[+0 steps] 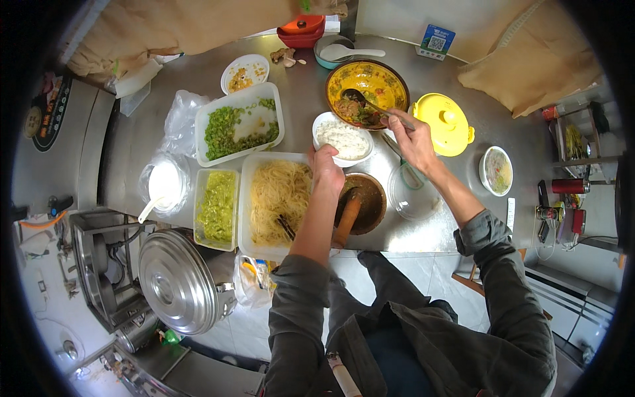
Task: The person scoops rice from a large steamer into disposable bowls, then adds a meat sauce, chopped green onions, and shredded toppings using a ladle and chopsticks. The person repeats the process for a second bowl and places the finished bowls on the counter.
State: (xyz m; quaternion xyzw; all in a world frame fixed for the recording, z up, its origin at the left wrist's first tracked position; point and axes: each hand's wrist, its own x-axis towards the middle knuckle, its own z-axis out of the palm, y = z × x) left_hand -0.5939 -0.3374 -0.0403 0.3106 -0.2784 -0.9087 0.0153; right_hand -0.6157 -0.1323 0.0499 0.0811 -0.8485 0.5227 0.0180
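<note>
My left hand (326,167) grips the near-left rim of a white bowl (361,159) filled with white rice. My right hand (413,143) is closed around the handle of a dark metal spoon (377,108). The spoon's head rests in a mix of chopped meat and greens inside a yellow patterned bowl (380,78), which stands just beyond the rice bowl. Below my left hand is a wooden mortar (377,198) with a pestle (349,218) leaning in it. A clear round lid (410,198) lies under my right wrist, with a green-handled utensil (411,173) beside it.
At left are plastic tubs of noodles (246,225), green mash (198,231) and chopped greens (200,142). A yellow lid (450,142) and a soup bowl (491,192) sit at right. A large lidded steel pot (178,281) stands below the steel counter (297,99).
</note>
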